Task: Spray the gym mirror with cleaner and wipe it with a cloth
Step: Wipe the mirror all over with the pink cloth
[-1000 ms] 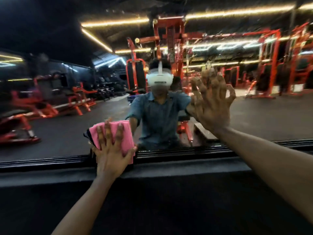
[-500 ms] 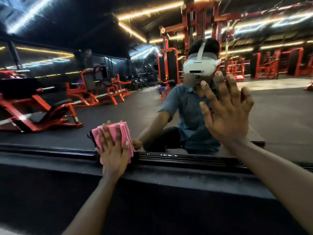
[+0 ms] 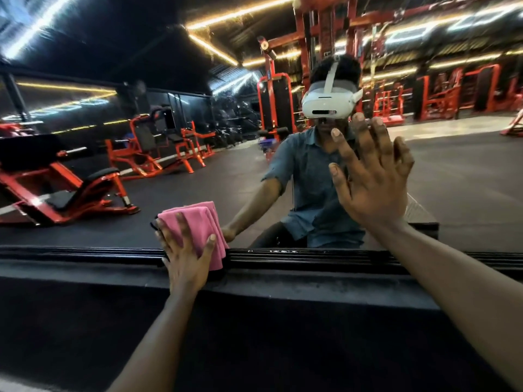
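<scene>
The gym mirror [image 3: 175, 193] fills the upper part of the head view and reflects the gym and a person in a blue shirt. My left hand [image 3: 185, 254] presses a folded pink cloth [image 3: 198, 219] flat against the glass at its bottom edge, partly over the black frame [image 3: 339, 257]. My right hand [image 3: 370, 182] rests flat on the mirror to the right, fingers spread, holding nothing. No spray bottle is in view.
A dark padded ledge [image 3: 283, 335] runs below the mirror frame across the whole width. Orange gym machines [image 3: 70, 188] appear only as reflections in the glass.
The view has shifted left and closer to the mirror. My left hand with the cloth has stayed low at the bottom edge, slipping slightly down onto the frame. My right hand stays flat on the glass.
</scene>
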Motion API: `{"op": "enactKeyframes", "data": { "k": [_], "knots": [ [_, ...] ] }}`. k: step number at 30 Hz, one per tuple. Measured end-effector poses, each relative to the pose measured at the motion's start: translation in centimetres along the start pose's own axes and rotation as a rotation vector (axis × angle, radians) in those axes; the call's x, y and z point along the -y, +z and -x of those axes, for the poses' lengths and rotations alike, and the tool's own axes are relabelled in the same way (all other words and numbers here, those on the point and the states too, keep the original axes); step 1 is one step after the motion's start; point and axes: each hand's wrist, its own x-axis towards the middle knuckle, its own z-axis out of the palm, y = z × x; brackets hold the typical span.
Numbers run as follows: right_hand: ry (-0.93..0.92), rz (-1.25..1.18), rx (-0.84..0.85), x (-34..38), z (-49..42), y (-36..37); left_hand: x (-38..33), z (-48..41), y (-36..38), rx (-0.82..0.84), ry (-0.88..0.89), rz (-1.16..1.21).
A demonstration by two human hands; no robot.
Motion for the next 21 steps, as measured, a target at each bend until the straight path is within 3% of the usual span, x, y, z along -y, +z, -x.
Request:
{"op": "enactKeyframes", "data": {
  "k": [7,12,21],
  "knots": [
    [0.006,0.074,0.002,0.6,-0.1,0.0,-3.6,0.7,2.3,0.074,-0.098,0.070],
    [0.017,0.115,-0.007,0.7,-0.1,0.3,-6.2,2.1,5.1,0.223,0.042,0.044],
    [-0.020,0.177,0.032,0.4,-0.6,0.1,-5.7,2.3,5.1,0.181,0.087,0.049]
  ]
}}
